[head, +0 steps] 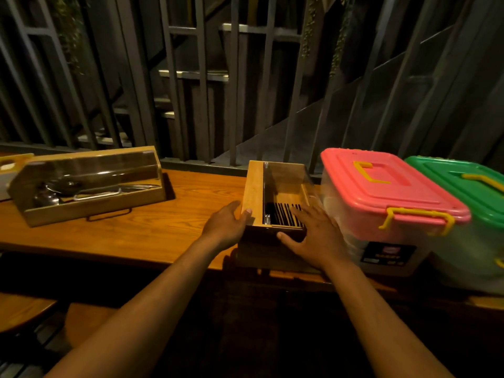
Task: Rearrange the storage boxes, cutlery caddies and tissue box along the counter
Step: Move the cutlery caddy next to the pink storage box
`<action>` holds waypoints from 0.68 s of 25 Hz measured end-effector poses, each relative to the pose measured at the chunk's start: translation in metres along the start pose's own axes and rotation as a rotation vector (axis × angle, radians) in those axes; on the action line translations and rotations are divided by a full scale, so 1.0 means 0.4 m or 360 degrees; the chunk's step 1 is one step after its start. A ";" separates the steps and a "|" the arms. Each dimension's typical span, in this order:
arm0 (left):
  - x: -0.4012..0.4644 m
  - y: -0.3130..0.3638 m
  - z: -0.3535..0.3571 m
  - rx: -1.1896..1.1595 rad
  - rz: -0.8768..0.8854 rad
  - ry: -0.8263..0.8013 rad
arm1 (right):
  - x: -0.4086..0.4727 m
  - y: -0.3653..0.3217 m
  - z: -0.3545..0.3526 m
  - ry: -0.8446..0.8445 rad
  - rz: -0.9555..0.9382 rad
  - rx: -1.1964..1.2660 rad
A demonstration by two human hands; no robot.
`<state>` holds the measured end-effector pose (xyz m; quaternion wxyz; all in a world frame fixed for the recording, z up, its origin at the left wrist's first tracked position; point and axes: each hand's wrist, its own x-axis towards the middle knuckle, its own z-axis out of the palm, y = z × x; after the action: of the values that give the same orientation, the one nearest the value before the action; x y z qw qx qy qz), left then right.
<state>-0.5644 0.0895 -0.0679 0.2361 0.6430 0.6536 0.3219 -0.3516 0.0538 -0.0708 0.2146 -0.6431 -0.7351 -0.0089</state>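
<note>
A wooden cutlery caddy (256,186) with a clear lid and dark chopsticks inside stands endwise on the wooden counter (163,230). My left hand (227,223) grips its near left corner, thumb on the top edge. My right hand (313,233) lies across its near right end, fingers over the chopsticks and thumb on the front face. Right of it, touching or nearly so, stands a clear storage box with a pink lid (387,184), then one with a green lid (469,184). A second, longer caddy (90,205) holding metal utensils lies at the left.
A pale box (11,167), partly cut off, sits at the far left edge behind the long caddy. Dark metal railings (201,105) rise directly behind the counter. Wooden stools (24,309) stand below the counter's front edge at the lower left.
</note>
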 end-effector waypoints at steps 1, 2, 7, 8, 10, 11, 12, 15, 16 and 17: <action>-0.014 -0.011 -0.033 0.0146 0.0059 0.0109 | -0.001 -0.038 -0.001 0.0030 0.0005 0.0005; -0.030 -0.028 -0.076 0.0293 0.0141 0.0222 | -0.001 -0.085 0.003 0.0063 -0.0007 0.0007; -0.119 -0.220 -0.344 0.0822 0.0504 0.0613 | 0.023 -0.406 0.052 0.0260 -0.0096 0.0140; -0.134 -0.270 -0.397 0.0887 0.0510 0.0644 | 0.026 -0.473 0.069 0.0301 -0.0104 0.0172; -0.168 -0.373 -0.506 0.1012 0.0447 0.0660 | 0.033 -0.620 0.115 0.0339 -0.0119 0.0252; -0.181 -0.427 -0.568 0.1060 0.0385 0.0669 | 0.039 -0.700 0.141 0.0355 -0.0134 0.0288; -0.189 -0.481 -0.627 0.1087 0.0319 0.0671 | 0.042 -0.778 0.166 0.0371 -0.0149 0.0322; -0.201 -0.638 -0.784 0.1113 0.0155 0.0703 | 0.049 -0.983 0.247 0.0391 -0.0206 0.0452; -0.202 -0.675 -0.827 0.1128 0.0133 0.0708 | 0.055 -1.034 0.270 0.0375 -0.0218 0.0479; -0.200 -0.705 -0.863 0.1142 0.0123 0.0710 | 0.061 -1.076 0.291 0.0345 -0.0225 0.0494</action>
<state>-1.0031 -0.0206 -0.0456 -0.1622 0.6231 0.7346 0.2138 -0.7974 0.0363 -0.0554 0.3878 -0.5444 -0.7435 0.0205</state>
